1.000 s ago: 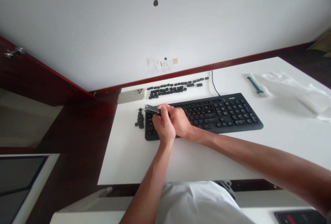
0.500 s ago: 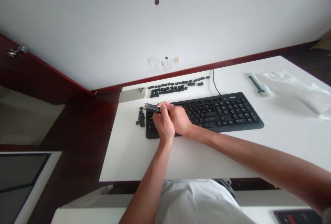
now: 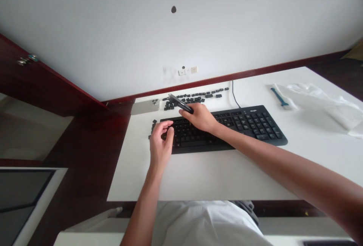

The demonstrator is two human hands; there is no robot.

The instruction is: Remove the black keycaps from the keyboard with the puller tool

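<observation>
My right hand (image 3: 200, 116) grips the dark handle of a keycap puller (image 3: 181, 104), whose silver prongs point up and to the left. It hovers over the upper part of a black keyboard (image 3: 205, 148). My left hand (image 3: 159, 140) is at the keyboard's left end, fingers curled and thumb apart, with nothing visible between them. Partly behind that hand lies a small group of loose black keycaps (image 3: 154, 121). More loose keycaps (image 3: 195, 99) lie in rows behind the keyboard. Some keyboard positions lack caps, though my hands hide part of the board.
A phone (image 3: 144, 106) lies at the back left of the white table (image 3: 204, 178). On the right are a blue-handled brush (image 3: 279, 97) and a crumpled clear plastic bag (image 3: 320, 102). The keyboard's cable (image 3: 235, 95) runs toward the wall.
My hands were together around the keycap puller and have separated. The left has moved left, off the puller; the right has lifted the puller up and away from the keyboard's left end.
</observation>
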